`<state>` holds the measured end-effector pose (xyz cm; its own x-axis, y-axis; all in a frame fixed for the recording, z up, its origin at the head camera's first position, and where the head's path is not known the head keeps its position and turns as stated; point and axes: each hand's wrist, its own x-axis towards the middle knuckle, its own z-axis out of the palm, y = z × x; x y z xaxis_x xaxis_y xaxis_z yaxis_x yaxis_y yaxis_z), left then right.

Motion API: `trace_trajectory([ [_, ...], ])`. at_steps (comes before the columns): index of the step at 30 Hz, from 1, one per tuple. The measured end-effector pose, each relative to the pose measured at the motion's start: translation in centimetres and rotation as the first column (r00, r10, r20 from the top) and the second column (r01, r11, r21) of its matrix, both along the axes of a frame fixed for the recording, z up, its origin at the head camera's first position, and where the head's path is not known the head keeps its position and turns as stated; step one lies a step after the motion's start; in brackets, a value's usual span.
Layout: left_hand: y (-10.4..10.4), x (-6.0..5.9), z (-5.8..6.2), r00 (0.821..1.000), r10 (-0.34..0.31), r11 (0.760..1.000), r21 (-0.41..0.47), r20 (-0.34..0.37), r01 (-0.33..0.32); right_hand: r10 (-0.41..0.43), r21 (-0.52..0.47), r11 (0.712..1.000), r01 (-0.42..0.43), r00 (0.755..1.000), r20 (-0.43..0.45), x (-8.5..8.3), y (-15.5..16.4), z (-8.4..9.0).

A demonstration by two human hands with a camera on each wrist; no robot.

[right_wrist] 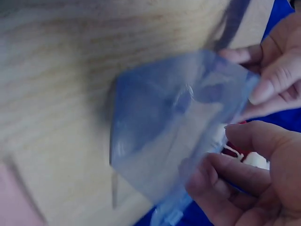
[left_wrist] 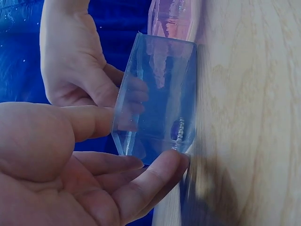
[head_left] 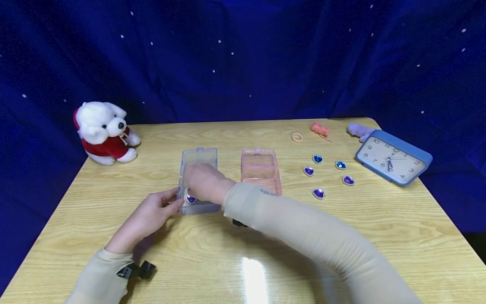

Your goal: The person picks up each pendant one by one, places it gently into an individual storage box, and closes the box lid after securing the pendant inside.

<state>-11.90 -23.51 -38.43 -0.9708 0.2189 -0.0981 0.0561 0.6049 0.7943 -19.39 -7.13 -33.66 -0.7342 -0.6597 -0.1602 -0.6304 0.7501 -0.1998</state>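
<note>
A translucent blue plastic box (head_left: pixel 201 208) lies with its lid (head_left: pixel 199 156) raised at the back. My left hand (head_left: pixel 157 211) grips its left end, thumb and fingers on the wall, as the left wrist view also shows at the box (left_wrist: pixel 162 99). Inside lies a purple heart gem (head_left: pixel 191 199) with a pale beaded rim. My right hand (head_left: pixel 205 181) reaches over the box, hiding part of its inside. In the right wrist view, the right hand's fingers (right_wrist: pixel 207 176) are bent loosely and apart, with nothing seen between them. That view is blurred.
Right of the blue box stands an open pink box (head_left: pixel 262 169). Further right lie several heart gems, including a purple one (head_left: pixel 318 194) and a blue one (head_left: pixel 317 159). Beyond are a ring (head_left: pixel 297 137), pink toy (head_left: pixel 320 129), purple toy (head_left: pixel 360 131), clock (head_left: pixel 392 158) and plush dog (head_left: pixel 104 133).
</note>
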Motion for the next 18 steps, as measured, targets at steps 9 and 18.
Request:
trace_trajectory([
  [9, 0.1, -0.1, 0.0, 1.0, 0.012, 1.0, -0.015, 0.018, -0.011, -0.029, -0.049, 0.998, 0.025, 0.996, -0.084, -1.6, 4.4, 4.4],
  [18, 0.0, -0.1, 0.0, 0.999, 0.002, 1.0, 0.004, 0.039, -0.002, -0.09, -0.168, 0.985, 0.044, 0.958, -0.271, -4.0, 15.7, 7.5],
])
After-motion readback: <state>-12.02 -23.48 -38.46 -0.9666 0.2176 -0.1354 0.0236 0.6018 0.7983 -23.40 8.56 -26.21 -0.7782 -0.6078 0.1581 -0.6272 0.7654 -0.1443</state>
